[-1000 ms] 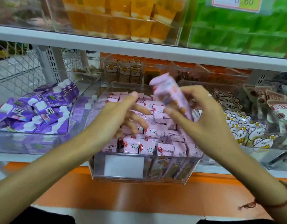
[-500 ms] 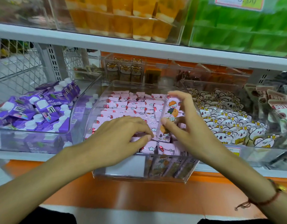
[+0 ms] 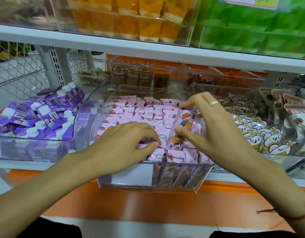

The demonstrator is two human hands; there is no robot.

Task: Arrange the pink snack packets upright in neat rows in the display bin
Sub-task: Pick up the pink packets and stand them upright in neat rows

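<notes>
Head view, shop shelf. Clear display bin [image 3: 196, 188] sits at centre of lower shelf, front wall w/ blank white label [image 3: 132, 175]; bin is filled w/ pink snack packets [image 3: 139, 110] standing in rows, tops up, cloud and red print visible. Left hand [image 3: 124, 145] lies palm-down over front-left rows, fingers curled, thumb and fingertips pinching the top edges of packets near front centre. Right hand [image 3: 215, 133] grips one longer pink packet [image 3: 181, 131] w/ cartoon child print, lying tilted along the right side of the bin on top of the rows: thumb at its near part, index fingertip at its far end, remaining fingers spread above; a white ring [image 3: 214, 103] on one finger, a red cord bracelet [image 3: 289, 214] at the wrist. L of bin: clear bin of purple cartons [image 3: 50, 110] w/ white caps, loosely piled. R of bin: packets w/ white cartoon-animal print [image 3: 254, 131]. Upper shelf: orange jelly cups [image 3: 131, 19] and green packs [image 3: 251, 28], blurred. Shelf edge below is orange [image 3: 131, 205].
</notes>
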